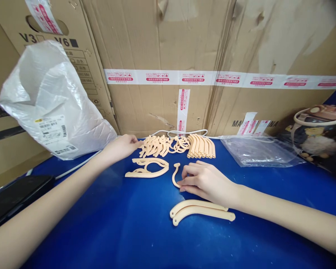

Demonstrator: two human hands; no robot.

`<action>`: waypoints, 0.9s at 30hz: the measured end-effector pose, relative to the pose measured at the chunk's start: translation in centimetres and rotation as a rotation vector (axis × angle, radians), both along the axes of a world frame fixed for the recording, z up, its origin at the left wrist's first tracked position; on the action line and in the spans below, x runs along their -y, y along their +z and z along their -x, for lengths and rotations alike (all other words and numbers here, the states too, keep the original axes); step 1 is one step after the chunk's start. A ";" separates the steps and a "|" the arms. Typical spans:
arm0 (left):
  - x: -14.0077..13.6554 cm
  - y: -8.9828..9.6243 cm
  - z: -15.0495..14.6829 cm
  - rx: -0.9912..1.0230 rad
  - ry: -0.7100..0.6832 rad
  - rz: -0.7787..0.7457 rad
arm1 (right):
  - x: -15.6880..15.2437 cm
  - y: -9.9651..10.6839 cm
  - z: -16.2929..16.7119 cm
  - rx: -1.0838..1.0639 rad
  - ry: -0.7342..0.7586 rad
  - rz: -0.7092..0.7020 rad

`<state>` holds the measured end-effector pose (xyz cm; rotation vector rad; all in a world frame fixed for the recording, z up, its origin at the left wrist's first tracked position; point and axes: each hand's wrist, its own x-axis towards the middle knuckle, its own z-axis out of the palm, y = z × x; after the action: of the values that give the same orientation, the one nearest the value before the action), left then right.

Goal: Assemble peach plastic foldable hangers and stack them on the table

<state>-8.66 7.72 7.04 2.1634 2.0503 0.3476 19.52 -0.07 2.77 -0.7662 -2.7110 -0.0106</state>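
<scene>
right of the folded hanger (154, 174), the right hand (203, 181) pinches a cream hook (174, 178); behind the hanger, the left hand (121, 145) meets small parts (158, 145), its grip i cannot tell. farther behind-left, a carton (80, 50) reads "v3", "v6".

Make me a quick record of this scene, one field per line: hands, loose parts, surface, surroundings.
Left grip: at the left end of the heap of small pieces; whether it holds one is unclear
Right grip: fingertips pinching the lower end of a hook
Beside the hook: joined frame, to its left
Nearest the camera: two curved arms, side by side
Back row: more curved arms, right of the heap
Surface: blue tabletop
Surroundings: white bag at left, clear bag at right, cardboard behind
</scene>
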 end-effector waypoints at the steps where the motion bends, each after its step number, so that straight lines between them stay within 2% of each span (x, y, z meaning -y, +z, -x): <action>1: -0.5 -0.1 0.1 -0.009 0.018 0.023 | 0.0 0.0 0.0 -0.003 0.003 0.003; 6: -1.2 -0.3 -0.7 -0.077 0.082 0.143 | 0.1 -0.1 0.1 -0.018 0.005 0.007; 12: -1.2 -0.4 -1.7 -0.059 0.067 0.185 | 0.9 0.7 -0.5 -0.017 -0.008 0.042; 19: -2.0 -1.1 -0.8 0.056 0.054 0.194 | 1.9 1.5 -2.4 -0.005 -0.038 0.035; 24: -2.0 -1.4 0.1 0.083 0.110 0.240 | 2.1 1.5 -3.4 0.000 -0.067 0.028; 27: -1.8 -1.4 0.8 0.092 0.148 0.215 | 2.1 1.6 -3.8 -0.004 -0.077 0.011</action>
<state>-9.49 9.51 5.62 1.8456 2.0951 0.2256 23.32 -2.18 4.33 -0.8730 -2.6785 -0.0124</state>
